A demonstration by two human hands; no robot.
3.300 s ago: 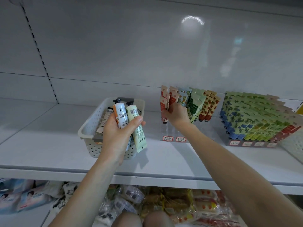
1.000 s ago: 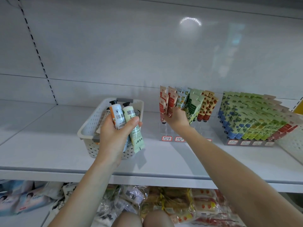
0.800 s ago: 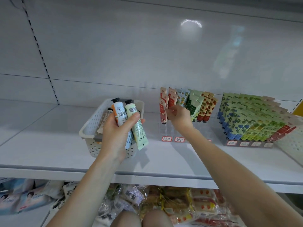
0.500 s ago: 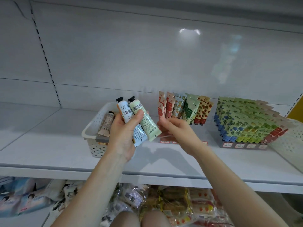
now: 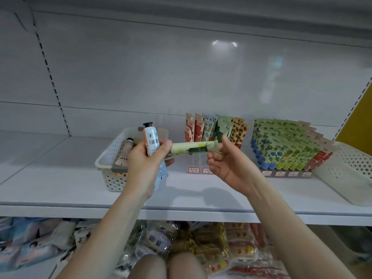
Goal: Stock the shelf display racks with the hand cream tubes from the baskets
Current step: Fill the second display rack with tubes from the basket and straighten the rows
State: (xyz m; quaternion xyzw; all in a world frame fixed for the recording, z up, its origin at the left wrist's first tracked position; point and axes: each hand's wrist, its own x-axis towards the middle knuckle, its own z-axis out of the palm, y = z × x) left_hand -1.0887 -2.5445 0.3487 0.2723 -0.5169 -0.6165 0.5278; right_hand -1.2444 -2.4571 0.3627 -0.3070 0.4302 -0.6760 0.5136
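My left hand (image 5: 146,158) grips an upright white and orange tube (image 5: 151,138) with a black cap, in front of a white perforated basket (image 5: 109,158). A pale green tube (image 5: 193,147) lies level between both hands; my right hand (image 5: 225,160) pinches its crimped right end and its left end sits by my left thumb. Another tube (image 5: 125,151) leans inside the basket. Behind my hands a clear display rack (image 5: 216,128) holds several upright tubes in red, blue, green and orange prints.
A second rack (image 5: 285,147) full of floral tubes stands to the right, with price tags along its front. A second white basket (image 5: 350,170) sits at the far right of the shelf. Packaged goods (image 5: 201,244) fill the shelf below. My knees show at the bottom.
My right hand left the display rack and came back to my left hand. It took hold of the green tube, which turned from upright to level. The camera view also tilted up.
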